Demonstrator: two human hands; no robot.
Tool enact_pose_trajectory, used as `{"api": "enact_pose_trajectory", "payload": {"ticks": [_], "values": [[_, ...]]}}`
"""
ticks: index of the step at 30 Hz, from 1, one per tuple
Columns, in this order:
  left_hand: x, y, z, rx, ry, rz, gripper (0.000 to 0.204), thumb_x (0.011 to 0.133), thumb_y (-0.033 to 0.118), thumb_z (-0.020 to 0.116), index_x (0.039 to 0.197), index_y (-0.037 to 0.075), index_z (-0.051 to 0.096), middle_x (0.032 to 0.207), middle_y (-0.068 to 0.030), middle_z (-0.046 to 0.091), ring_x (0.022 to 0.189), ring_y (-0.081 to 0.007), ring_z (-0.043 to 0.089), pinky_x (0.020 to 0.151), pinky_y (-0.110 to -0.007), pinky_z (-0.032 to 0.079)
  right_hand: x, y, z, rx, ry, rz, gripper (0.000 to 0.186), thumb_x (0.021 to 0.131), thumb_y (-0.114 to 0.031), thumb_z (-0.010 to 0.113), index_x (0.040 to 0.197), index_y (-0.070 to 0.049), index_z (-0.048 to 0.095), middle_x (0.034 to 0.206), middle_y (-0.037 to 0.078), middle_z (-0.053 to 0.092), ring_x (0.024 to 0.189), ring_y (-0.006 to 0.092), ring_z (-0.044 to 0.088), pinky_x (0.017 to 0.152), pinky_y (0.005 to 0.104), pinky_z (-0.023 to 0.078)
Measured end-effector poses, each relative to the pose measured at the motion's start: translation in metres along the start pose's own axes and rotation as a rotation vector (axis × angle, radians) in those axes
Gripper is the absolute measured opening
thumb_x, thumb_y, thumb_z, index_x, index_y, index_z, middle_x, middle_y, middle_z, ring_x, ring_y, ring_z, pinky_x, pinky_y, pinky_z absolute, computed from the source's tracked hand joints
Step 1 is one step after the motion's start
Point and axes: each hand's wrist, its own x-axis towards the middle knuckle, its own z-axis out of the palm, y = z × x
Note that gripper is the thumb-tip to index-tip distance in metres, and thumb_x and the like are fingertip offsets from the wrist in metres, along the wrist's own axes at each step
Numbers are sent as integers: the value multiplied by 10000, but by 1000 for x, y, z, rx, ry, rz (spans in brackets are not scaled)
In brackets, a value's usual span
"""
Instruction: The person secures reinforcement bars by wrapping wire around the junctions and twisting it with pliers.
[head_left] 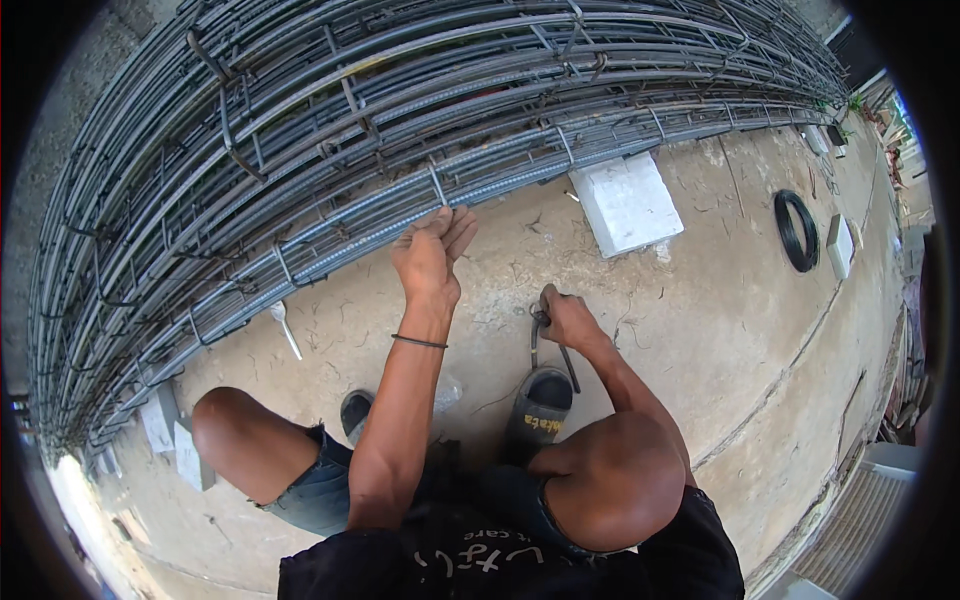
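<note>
A long bundle of steel rebar cages (400, 100) stretches across the far side. At its near lower edge is my left hand (428, 250), its thumb and fingertips drawn together beside a stirrup (437, 187). Anything thin between those fingertips is too small to make out. Lower and to the right, my right hand (570, 322) is closed around a pair of dark pincers (570, 370), whose two handles point down toward my shoe. The pincers are apart from the rebar.
A white block (628, 205) sits against the bundle's near edge. To the right, a coil of black wire (797, 231) lies beside another pale block (841, 247). A white plastic fork (286, 328) is on the concrete floor (740, 350). My shoe (540, 405) is below the pincers.
</note>
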Motion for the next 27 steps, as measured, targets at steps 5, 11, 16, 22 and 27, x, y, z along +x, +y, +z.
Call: {"api": "enact_pose_trajectory", "payload": {"ticks": [5,11,16,22,27], "values": [[-2,-4,-2,137,98,13,112,852,6,594,943,-57,608,915,-159,646,837,-252,657,747,-343,575,22,7,-45,-277,87,-220,309,705,-44,667,951,10,489,846,242,619,809,416,617,712,482,495],[4,-3,-9,101,98,20,72,832,-9,620,896,-38,637,873,-115,655,774,-193,637,681,-299,561,2,34,-3,-280,44,131,608,616,-242,830,1055,-5,481,1051,241,527,987,434,527,805,476,485],[9,-3,-13,45,9,-43,89,832,-31,613,908,12,634,892,-98,659,816,-176,636,743,-296,546,-11,44,13,-355,-31,263,652,578,-199,831,1101,1,497,1105,249,459,1058,425,474,830,464,499],[5,-14,-17,-116,-6,-15,88,814,-50,630,896,-20,637,872,-116,660,819,-190,646,707,-288,565,-13,45,0,-406,-97,71,402,618,-151,745,946,17,584,1051,251,492,983,406,517,813,447,509],[2,-16,-11,-92,11,-65,145,804,-31,655,948,-52,639,874,-120,668,787,-175,647,705,-281,560,-15,32,-16,416,-210,560,230,734,-123,593,915,4,656,818,108,623,708,235,619,697,361,531]]}}
